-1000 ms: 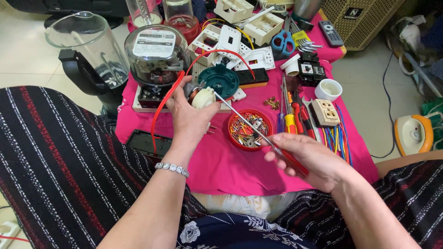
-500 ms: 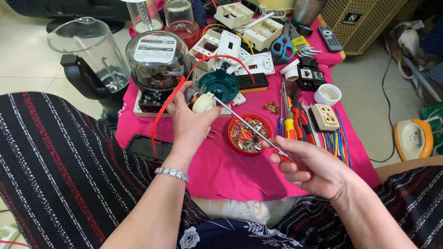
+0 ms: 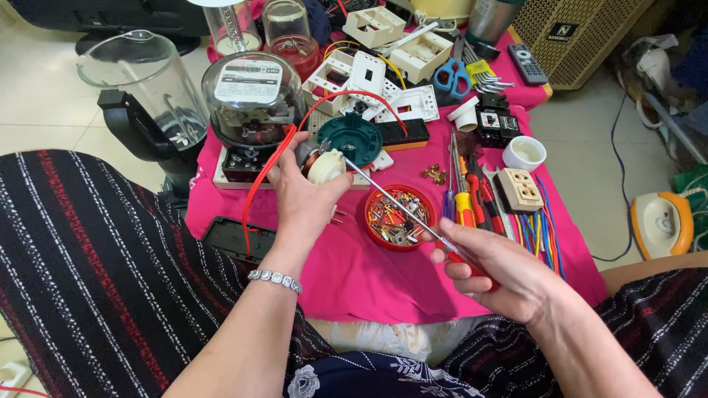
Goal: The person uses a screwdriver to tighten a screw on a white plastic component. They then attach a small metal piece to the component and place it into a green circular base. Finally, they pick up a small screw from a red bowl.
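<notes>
My left hand (image 3: 301, 197) grips a small motor (image 3: 324, 163) with a cream end and copper windings, held above the pink cloth (image 3: 354, 273). A red wire (image 3: 274, 163) loops from it over a teal round part (image 3: 352, 138). My right hand (image 3: 495, 267) holds a red-handled screwdriver (image 3: 398, 208) whose long metal shaft slants up-left, its tip touching the motor. Right below the shaft sits a red bowl (image 3: 400, 218) of small coloured connectors and screws.
A glass-domed meter (image 3: 251, 99) and a blender jug (image 3: 144, 92) stand at the left. White switch plates (image 3: 369, 77), blue scissors (image 3: 451, 76), screwdrivers (image 3: 464, 188), a beige socket (image 3: 520, 189), a white cup (image 3: 524, 153) and coloured wires (image 3: 538, 232) crowd the cloth. An iron (image 3: 661, 221) lies on the floor.
Both hands have drifted slightly with the view. The screwdriver tip stays at the motor, and both grips are unchanged.
</notes>
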